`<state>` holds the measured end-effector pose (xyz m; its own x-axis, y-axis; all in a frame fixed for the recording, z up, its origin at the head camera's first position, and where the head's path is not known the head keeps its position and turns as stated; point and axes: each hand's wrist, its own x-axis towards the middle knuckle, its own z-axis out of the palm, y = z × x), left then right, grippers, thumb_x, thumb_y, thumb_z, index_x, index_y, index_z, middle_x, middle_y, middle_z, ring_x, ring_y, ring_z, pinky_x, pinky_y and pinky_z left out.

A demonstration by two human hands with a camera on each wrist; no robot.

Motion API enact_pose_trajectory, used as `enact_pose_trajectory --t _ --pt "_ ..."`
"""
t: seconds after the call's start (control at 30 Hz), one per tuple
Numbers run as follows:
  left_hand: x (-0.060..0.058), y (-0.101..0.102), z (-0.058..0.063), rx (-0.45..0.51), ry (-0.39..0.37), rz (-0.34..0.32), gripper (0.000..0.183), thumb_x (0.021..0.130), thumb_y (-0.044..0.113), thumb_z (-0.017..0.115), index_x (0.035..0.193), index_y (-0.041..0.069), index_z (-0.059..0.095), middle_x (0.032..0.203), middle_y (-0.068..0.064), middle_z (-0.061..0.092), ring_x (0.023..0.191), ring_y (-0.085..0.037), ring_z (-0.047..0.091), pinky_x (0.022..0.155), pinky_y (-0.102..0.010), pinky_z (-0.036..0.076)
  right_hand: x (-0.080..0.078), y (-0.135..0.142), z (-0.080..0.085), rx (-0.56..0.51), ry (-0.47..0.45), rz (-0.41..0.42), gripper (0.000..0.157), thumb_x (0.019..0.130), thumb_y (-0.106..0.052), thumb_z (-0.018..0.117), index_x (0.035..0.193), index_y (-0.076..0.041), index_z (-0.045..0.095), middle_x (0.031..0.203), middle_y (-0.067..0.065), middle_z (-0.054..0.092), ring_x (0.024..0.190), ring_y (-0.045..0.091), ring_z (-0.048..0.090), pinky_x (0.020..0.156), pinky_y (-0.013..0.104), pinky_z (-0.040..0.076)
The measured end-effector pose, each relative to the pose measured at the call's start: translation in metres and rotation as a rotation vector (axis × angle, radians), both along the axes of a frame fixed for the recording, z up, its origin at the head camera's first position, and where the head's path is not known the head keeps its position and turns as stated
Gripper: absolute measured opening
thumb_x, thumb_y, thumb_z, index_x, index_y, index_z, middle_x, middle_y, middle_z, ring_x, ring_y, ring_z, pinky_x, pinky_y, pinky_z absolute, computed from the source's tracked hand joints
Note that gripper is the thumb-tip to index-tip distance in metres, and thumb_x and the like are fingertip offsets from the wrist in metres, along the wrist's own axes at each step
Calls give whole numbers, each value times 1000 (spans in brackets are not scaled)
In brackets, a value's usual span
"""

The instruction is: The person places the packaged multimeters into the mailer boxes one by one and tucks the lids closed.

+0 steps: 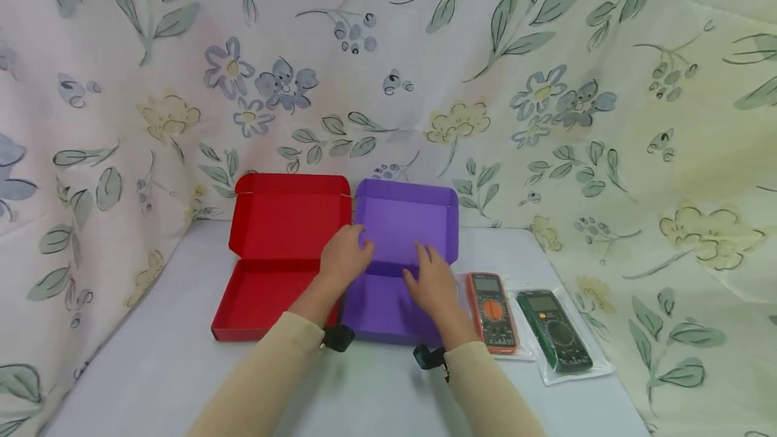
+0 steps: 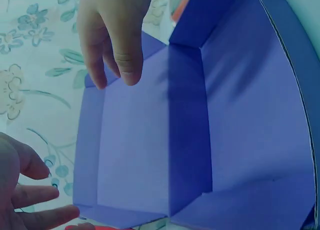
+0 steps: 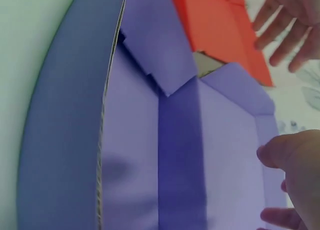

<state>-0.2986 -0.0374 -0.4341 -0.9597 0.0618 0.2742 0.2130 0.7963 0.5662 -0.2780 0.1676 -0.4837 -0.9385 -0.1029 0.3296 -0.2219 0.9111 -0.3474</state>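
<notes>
A purple cardboard box (image 1: pixel 388 312) stands on the table with its lid raised, and its bare inside shows in both wrist views. My left hand (image 1: pixel 347 253) hovers over the seam between the red box (image 1: pixel 267 295) and the purple one, fingers loosely extended. Over the right part of the purple box is my right hand (image 1: pixel 434 282), its fingers spread and holding nothing. In the left wrist view the left hand (image 2: pixel 25 190) is at the lower left, apart from the purple lid (image 2: pixel 135 140). The right wrist view has the right hand (image 3: pixel 295 170) beside the lid.
The red box's lid (image 1: pixel 291 218) also stands raised. Right of the purple box lie an orange-cased multimeter (image 1: pixel 493 315) and a dark green-cased multimeter (image 1: pixel 555 332), each in a clear plastic bag. A floral cloth (image 1: pixel 388 86) hangs behind the white table (image 1: pixel 152 356).
</notes>
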Motion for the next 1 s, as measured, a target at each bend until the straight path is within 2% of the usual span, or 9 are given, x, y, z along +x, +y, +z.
enact_pose_trajectory --t 0.23,0.4,0.5,0.63,0.77,0.87,1.0 --pt "12 -5 -1 40 -15 44 43 94 22 56 129 0 67 125 -19 67 114 -36 64 91 -52 53 18 4 -4 -166 56 -37 55 94 -23 71 142 -2 57 137 24 57 124 43 57 102 56 47" --pt "17 -3 -10 48 -98 72 46 95 26 58 132 0 66 123 -19 68 111 -37 65 88 -52 54 31 18 -13 -253 107 -148 44 92 -18 71 133 -4 66 125 21 63 113 41 62 92 55 52" --pt "18 -1 -13 63 -130 87 46 95 26 59 133 0 65 118 -18 69 106 -35 66 85 -52 54 37 26 -15 -276 155 -192 42 91 -15 70 131 -3 67 121 21 64 110 41 64 89 54 53" --pt "20 -2 -18 80 -129 92 45 94 23 59 131 -2 66 111 -19 70 102 -36 67 84 -52 54 42 33 -20 -288 184 -209 42 90 -12 70 131 -1 66 119 21 64 108 42 64 86 55 54" --pt "23 -3 -26 103 -128 93 43 92 20 58 126 -4 66 109 -19 71 99 -37 67 82 -53 54 46 40 -26 -315 173 -235 42 88 -12 70 129 0 66 122 22 64 114 45 62 91 58 52" --pt "25 -4 -31 124 -138 96 41 93 20 57 126 -3 65 112 -18 70 103 -37 67 83 -53 53 48 43 -30 -328 162 -263 42 88 -12 70 128 -1 67 126 23 63 118 45 60 94 59 50" --pt "27 -6 -36 148 -143 94 45 93 20 57 131 -3 64 120 -20 69 111 -39 65 89 -54 52 50 48 -34 -328 156 -295 41 88 -12 70 128 -2 67 122 23 64 112 44 62 89 58 51"
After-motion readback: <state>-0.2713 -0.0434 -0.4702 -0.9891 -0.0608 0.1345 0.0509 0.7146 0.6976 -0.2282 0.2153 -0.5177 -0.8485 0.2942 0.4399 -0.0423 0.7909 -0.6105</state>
